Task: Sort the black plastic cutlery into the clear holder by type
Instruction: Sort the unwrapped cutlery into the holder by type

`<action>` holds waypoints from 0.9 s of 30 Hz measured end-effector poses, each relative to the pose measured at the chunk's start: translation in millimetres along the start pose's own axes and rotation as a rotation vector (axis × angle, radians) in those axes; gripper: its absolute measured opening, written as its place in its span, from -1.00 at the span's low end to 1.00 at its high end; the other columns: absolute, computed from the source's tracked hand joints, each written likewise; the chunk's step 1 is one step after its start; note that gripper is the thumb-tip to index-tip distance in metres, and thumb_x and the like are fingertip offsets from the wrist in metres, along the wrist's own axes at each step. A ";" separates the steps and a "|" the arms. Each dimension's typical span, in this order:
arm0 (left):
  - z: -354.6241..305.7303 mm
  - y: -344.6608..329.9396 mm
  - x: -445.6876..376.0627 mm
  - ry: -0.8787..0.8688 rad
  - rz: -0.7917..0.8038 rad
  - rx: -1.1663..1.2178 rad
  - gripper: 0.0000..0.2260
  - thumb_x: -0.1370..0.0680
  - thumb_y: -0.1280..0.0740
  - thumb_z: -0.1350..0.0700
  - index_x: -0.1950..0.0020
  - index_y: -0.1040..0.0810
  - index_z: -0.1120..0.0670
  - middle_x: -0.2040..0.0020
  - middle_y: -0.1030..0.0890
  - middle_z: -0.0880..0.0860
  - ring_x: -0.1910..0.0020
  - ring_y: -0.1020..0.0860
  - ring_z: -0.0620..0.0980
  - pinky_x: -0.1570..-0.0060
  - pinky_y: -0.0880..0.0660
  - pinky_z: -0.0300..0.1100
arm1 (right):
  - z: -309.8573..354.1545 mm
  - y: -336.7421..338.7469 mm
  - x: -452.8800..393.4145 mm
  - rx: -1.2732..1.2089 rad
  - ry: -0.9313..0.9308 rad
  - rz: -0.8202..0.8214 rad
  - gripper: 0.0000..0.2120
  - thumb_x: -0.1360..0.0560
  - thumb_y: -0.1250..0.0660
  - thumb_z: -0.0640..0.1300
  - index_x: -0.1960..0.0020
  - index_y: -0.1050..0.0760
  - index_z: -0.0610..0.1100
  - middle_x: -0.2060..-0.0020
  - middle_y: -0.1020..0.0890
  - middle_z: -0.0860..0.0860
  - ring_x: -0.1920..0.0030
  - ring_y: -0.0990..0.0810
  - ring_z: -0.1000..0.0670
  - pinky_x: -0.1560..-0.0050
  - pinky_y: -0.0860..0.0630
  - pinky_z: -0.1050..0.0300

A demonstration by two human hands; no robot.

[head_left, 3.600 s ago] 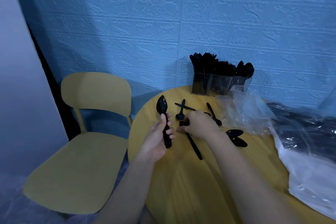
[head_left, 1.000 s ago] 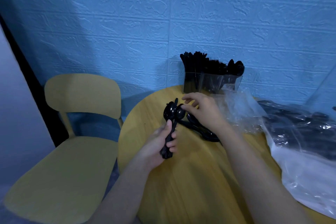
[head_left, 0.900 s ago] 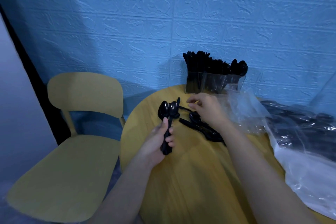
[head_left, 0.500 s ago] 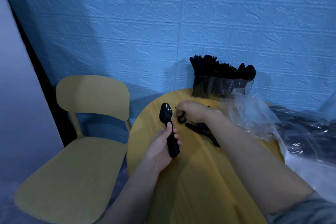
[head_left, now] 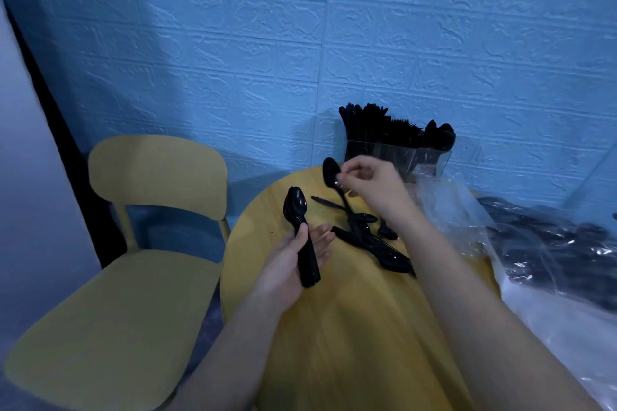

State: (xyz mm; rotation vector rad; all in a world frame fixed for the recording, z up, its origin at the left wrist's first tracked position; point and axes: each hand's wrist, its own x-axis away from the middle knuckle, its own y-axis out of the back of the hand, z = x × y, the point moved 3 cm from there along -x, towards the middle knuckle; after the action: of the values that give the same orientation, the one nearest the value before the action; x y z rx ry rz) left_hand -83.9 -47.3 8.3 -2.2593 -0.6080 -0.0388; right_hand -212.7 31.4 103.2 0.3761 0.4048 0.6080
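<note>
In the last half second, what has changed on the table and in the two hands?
The right hand has picked one spoon off the loose cutlery pile and lifted it, pinched near the bowl. The left hand still holds its bundle of spoons, fingers now looser. The clear holder, plastic bags and chair stayed put.

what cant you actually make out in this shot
- Clear holder, head view: dim light merges its cutlery, so types and dividers are unreadable.
- Plastic bag: glare hides the contents.
- Stack in left hand: count unclear, pieces overlap.
- Right hand covers part of its spoon.
</note>
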 end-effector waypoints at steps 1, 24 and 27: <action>0.5 -1.9 0.3 -0.012 0.019 -0.046 -0.82 -0.62 -0.17 0.13 -0.14 -0.46 0.18 -0.06 -0.67 0.13 -0.06 -0.63 0.08 -0.16 -0.48 -0.01 | 0.4 -4.7 7.1 -0.093 -0.048 0.053 -0.97 -0.48 -0.39 -0.25 0.10 -0.55 -0.20 0.28 -0.62 -0.02 0.30 -0.59 0.13 0.18 -0.55 0.29; 24.3 -152.1 -53.1 0.155 0.462 -0.681 -0.58 -0.60 -0.04 -0.23 0.12 -0.42 0.10 0.44 -0.35 -0.04 0.57 -0.26 -0.15 0.59 -0.24 -0.31 | -35.6 126.8 0.3 -0.300 -0.197 0.210 -0.88 -0.49 -0.35 -0.23 0.04 -0.45 -0.25 0.46 -0.49 -0.03 0.52 -0.38 0.11 0.47 -0.35 0.32; 23.9 -173.3 -76.9 -0.003 0.338 -0.776 -0.61 -0.65 -0.05 -0.11 0.03 -0.51 0.16 0.38 -0.50 0.02 0.52 -0.45 -0.09 0.51 -0.44 -0.25 | -48.0 152.1 -10.1 -0.322 -0.212 0.034 -0.91 -0.49 -0.36 -0.27 0.09 -0.45 -0.25 0.47 -0.51 -0.03 0.54 -0.40 0.10 0.47 -0.38 0.30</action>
State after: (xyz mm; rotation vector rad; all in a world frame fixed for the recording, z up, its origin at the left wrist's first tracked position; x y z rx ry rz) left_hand -231.6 38.4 94.2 -3.0863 -0.2079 -0.1202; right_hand -314.2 151.1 133.3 0.1367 0.0934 0.6478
